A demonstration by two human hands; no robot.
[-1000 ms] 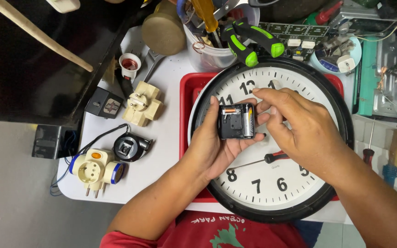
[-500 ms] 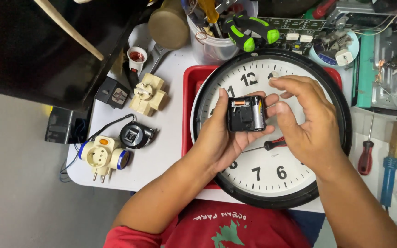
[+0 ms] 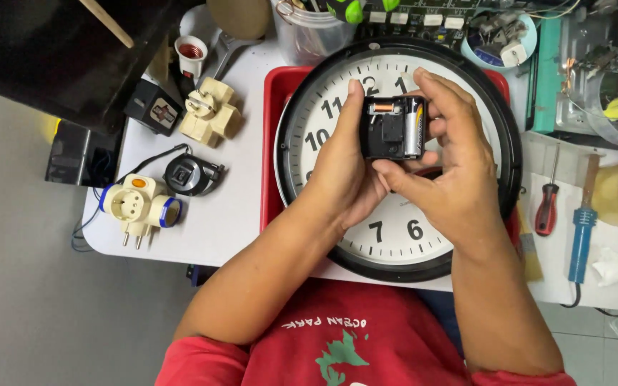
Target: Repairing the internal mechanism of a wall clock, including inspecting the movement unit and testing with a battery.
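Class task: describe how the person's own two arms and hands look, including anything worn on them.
Both the left hand and right hand are bare: no gloves, rings or watch visible. The forearms are uncovered; short red sleeves show only at the bottom edge, part of a red shirt with a green print.

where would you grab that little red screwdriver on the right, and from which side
Take the red screwdriver by its thick red handle, coming straight down from above. It lies flat on the white table, apart from the blue-handled tool beside it, and the thin metal shaft offers a poorer grip.
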